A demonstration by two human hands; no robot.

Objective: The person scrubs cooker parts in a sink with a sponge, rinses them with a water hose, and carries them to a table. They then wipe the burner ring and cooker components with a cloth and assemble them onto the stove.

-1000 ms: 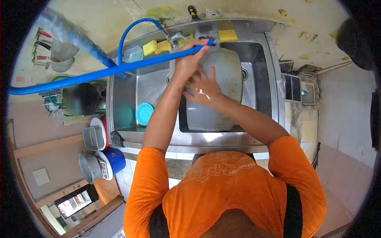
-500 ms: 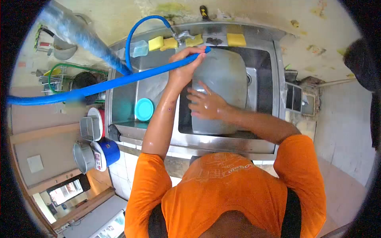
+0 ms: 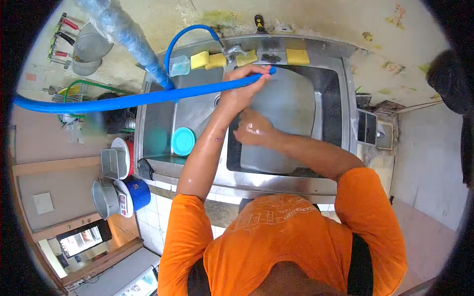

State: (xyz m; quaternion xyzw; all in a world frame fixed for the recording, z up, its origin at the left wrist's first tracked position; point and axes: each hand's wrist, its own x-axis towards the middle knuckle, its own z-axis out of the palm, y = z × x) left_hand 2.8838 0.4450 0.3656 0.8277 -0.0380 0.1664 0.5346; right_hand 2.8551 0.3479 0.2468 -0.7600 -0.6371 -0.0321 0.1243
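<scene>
My left hand (image 3: 243, 88) is wrapped round a blue hose (image 3: 123, 101), near its open end, above the far edge of a large grey plastic tub (image 3: 291, 111). The tub rests in the right basin of a steel sink (image 3: 247, 185), and its surface looks wet. At the tub's left edge is my right hand (image 3: 255, 129), wet, with its fingers curled in against that edge. The fingertips are partly hidden. Between the hose and the sink's left basin lies a round turquoise bowl (image 3: 183, 141).
Several yellow sponges (image 3: 297, 56) and a dark scouring pad (image 3: 271, 57) line the back ledge beside the tap (image 3: 236, 51). A plastic-wrapped pipe (image 3: 123, 34) slants in at upper left. Pots (image 3: 104, 199) and a blue bucket (image 3: 138, 192) stand left of the sink.
My right hand has gone from spread fingers on the tub to curled fingers at its left edge. The left hand still holds the hose; the whole view has shifted slightly.
</scene>
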